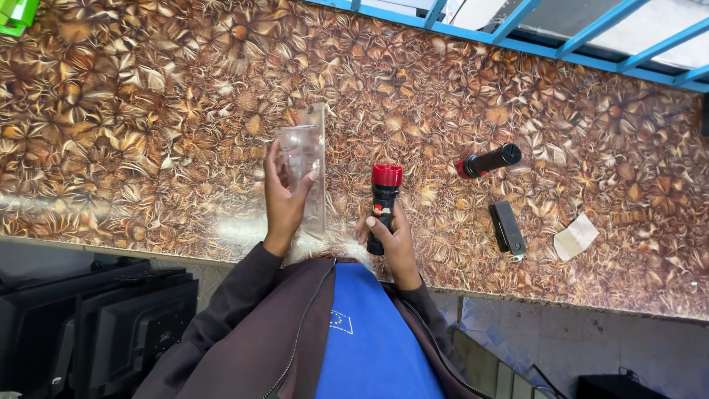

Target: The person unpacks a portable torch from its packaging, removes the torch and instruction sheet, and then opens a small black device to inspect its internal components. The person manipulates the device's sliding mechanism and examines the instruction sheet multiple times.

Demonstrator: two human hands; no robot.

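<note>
My left hand [284,196] grips a clear plastic blister shell [306,166], thumb on one face and fingers curled round the other, so the hand is partly closed around it. I hold the shell upright above the counter [148,111], a little in from the near edge and left of the middle.

My right hand [391,240] is wrapped around the black barrel of a torch with a red head [384,203]. The fingers close fully round the lower part of the barrel, the thumb lies along its front, and the red head points away from me. It stands just beside the shell, the two apart, both over the near edge of the counter.

Further right on the counter, well apart from my hands, lies a second black torch with a red collar [489,160], tilted. Nearer the near edge lies a small black rectangular block [508,227], and just right of that a scrap of pale paper [575,236]. A green object [16,15] sits at the far left corner.
</note>
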